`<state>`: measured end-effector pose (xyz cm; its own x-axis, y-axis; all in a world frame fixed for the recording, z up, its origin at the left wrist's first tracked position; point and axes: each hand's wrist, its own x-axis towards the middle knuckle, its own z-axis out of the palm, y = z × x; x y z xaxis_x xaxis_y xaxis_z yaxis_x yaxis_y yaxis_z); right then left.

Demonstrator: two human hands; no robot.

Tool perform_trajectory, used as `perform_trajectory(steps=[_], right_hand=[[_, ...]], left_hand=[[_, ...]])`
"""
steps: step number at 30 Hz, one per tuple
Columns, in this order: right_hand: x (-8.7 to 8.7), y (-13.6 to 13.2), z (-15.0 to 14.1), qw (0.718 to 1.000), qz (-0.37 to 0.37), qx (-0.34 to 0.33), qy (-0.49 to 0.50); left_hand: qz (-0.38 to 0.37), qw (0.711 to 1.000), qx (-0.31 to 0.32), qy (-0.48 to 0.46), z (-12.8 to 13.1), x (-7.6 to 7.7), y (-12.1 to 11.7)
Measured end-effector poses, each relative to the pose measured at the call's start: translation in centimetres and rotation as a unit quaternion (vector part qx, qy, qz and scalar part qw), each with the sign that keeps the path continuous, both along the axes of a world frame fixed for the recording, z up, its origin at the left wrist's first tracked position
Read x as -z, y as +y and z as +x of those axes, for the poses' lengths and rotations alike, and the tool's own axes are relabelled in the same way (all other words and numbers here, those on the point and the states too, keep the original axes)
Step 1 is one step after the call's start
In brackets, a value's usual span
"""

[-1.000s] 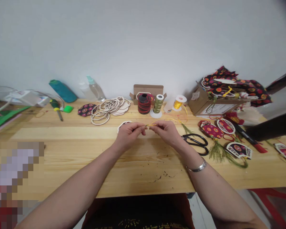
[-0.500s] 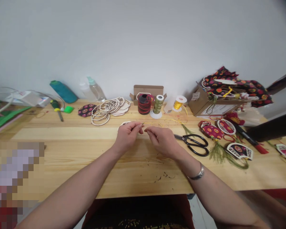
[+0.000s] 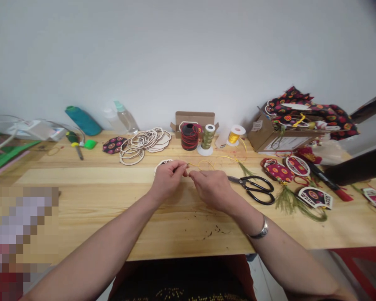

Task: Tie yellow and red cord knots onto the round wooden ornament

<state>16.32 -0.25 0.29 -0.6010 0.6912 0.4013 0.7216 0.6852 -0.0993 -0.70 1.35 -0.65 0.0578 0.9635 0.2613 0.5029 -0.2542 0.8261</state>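
My left hand (image 3: 167, 179) and my right hand (image 3: 211, 188) meet over the middle of the wooden table (image 3: 81, 192), fingers pinched together on a thin yellow cord (image 3: 203, 164). The cord loops away to the right toward a yellow spool (image 3: 235, 136). A small white and dark ornament piece (image 3: 163, 163) lies just behind my left hand. Black scissors (image 3: 255, 188) lie on the table right of my right hand, which wears a silver bracelet at the wrist.
Behind my hands stand a red-black spool (image 3: 189, 136), a green spool (image 3: 208, 137) and a pile of wooden cut-out frames (image 3: 144, 142). Cardboard box with patterned fabric (image 3: 285, 129) and finished ornaments (image 3: 296, 175) sit at the right. A screwdriver (image 3: 75, 142), bottles and a teal tube lie at the left.
My right hand has moved left and slightly toward me, closing in on my left hand. The cord between them now shows a small loop instead of a taut stretch.
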Motion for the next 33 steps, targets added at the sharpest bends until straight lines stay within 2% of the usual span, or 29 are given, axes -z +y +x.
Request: perform_trajectory(steps=[5,10,13,16,20,23,26,29,31,33], right_hand=[[-0.1,0.6,0.7,0.992,0.116,-0.007,-0.040],[-0.8,1.1,1.4,0.992,0.125,-0.018,-0.028],[-0.6,1.6,1.7,0.997,0.070,-0.023,0.034],[-0.3,2.2,1.8,0.985,-0.048,-0.024,0.163],[0.2,3.1,1.7,0.917,-0.234,-0.025,0.321],[0.7,3.6,1.5,0.870,-0.324,-0.005,0.371],[1.1,3.7,1.3,0.844,-0.376,0.017,0.382],[1.3,3.3,0.8,0.837,-0.397,0.027,0.375],[1.2,2.8,0.5,0.851,-0.378,0.024,0.364],[0.9,2.2,0.3,0.878,-0.332,0.014,0.343]], left_hand=[[0.011,0.997,0.057,0.046,-0.1,0.0,0.2],[0.009,0.988,0.133,0.072,0.0,-0.2,0.2],[-0.009,0.982,0.178,0.060,0.1,-0.2,0.1],[-0.035,0.979,0.199,0.020,0.2,-0.3,-0.1],[-0.050,0.982,0.180,-0.036,0.3,-0.6,-0.3],[-0.046,0.987,0.144,-0.054,0.2,-0.9,-0.3],[-0.044,0.993,0.096,-0.053,0.2,-1.1,-0.3],[-0.034,0.996,0.059,-0.055,0.3,-1.2,-0.3],[-0.024,0.998,0.040,-0.053,0.3,-1.2,-0.3],[-0.018,0.998,0.028,-0.047,0.3,-1.1,-0.3]])
